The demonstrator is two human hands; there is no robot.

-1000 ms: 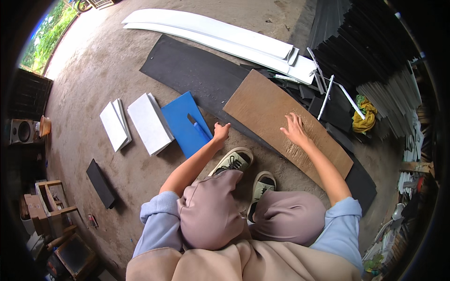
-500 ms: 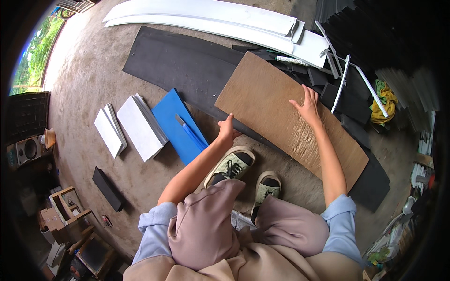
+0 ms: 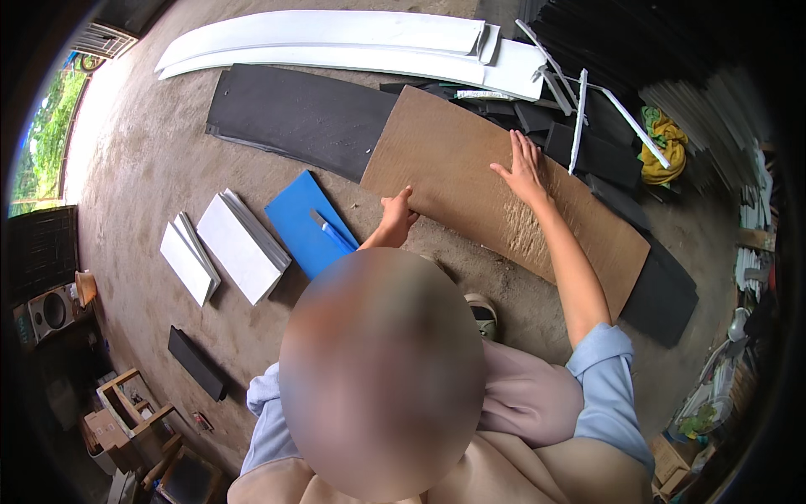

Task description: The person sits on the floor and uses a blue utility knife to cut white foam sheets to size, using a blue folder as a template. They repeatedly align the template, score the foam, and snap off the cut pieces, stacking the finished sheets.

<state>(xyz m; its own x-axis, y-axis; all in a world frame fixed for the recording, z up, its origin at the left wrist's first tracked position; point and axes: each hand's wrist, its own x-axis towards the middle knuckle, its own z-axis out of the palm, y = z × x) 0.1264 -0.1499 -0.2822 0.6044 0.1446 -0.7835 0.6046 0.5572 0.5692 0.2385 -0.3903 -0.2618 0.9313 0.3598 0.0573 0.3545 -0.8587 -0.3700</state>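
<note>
A large brown wooden board (image 3: pixel 457 151) with a rough, scuffed patch lies slantwise in front of me, over black sheets. My left hand (image 3: pixel 398 217) grips its near edge close to the left corner, thumb on top, other fingers mostly hidden. My right hand (image 3: pixel 524 175) lies flat on the board towards its far edge, fingers stretched and thumb apart. From beneath the board a long black sheet (image 3: pixel 290 113) extends left. Left of my left hand, a blue-handled cutter knife (image 3: pixel 332 230) rests on a blue panel (image 3: pixel 290 202). A round blurred patch hides my left forearm.
Two stacks of white panels, a larger (image 3: pixel 239 244) and a smaller (image 3: pixel 189 260), lie left of the blue panel. Long white panels (image 3: pixel 336 42) stretch across the back. White strips (image 3: pixel 579 122) and a yellow cloth (image 3: pixel 663 147) are at right. A black block (image 3: pixel 197 363) lies lower left.
The view has shifted slightly. The black strip that showed below the board's near edge is no longer visible. Both hands stay at the board. A blurred patch now covers the lower middle.
</note>
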